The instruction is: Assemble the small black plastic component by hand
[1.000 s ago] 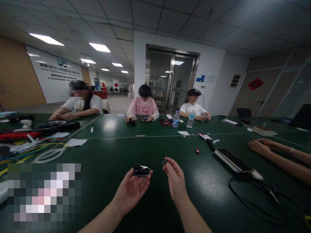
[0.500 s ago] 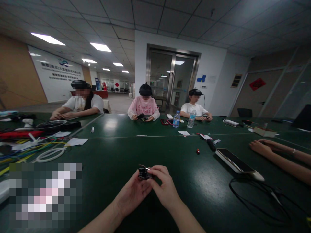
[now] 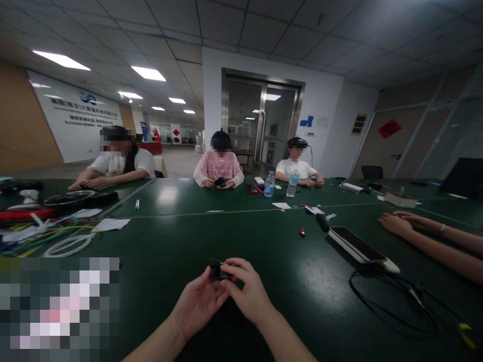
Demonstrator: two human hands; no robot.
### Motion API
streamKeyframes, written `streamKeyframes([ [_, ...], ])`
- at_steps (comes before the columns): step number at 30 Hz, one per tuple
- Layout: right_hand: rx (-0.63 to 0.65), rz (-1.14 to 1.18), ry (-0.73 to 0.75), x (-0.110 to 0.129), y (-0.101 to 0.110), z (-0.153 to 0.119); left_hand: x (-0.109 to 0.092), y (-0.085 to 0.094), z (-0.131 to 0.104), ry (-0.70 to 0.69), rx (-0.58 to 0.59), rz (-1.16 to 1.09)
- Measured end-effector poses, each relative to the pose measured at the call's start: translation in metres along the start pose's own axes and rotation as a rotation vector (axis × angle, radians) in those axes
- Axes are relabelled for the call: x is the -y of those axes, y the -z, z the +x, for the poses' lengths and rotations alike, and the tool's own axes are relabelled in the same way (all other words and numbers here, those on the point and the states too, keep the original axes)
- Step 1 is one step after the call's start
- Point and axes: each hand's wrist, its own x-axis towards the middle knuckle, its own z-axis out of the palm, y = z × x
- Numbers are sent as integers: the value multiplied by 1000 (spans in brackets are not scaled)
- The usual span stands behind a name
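Between my two hands, above the near part of the dark green table (image 3: pixel 181 241), is a small black part with a thin raised piece (image 3: pixel 216 270); its exact kind I cannot make out. My left hand (image 3: pixel 198 304) grips it from the left and below, thumb against its side. From the right, my right hand (image 3: pixel 247 289) pinches the other side, thumb and forefinger around a thin light edge or rod. The fingers cover much of the part. Beyond my hands a tiny red and silver object (image 3: pixel 302 233) lies on the table.
Coloured cables (image 3: pixel 41 239) and a coiled white tube (image 3: pixel 70 245) lie at left. On the right are a white device with a dark screen (image 3: pixel 358 244), a black cord (image 3: pixel 381 301) and another person's forearms (image 3: pixel 426 236). Water bottles (image 3: pixel 269 184) stand farther back, near three seated people.
The view has swung slightly to the right, so the scene shifts left. Both hands still hold the black part, which is turned a little.
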Motion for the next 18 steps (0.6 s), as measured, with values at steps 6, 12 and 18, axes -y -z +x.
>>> streamKeyframes([
  [6,-17,5,47,2,4,-2,-2,0,-1,17,58,42],
  [12,-42,-17,57,0,3,-1,-1,-3,-2,9,9,46],
  [18,-39,-10,38,0,2,-1,-2,-5,-3,25,3,46],
])
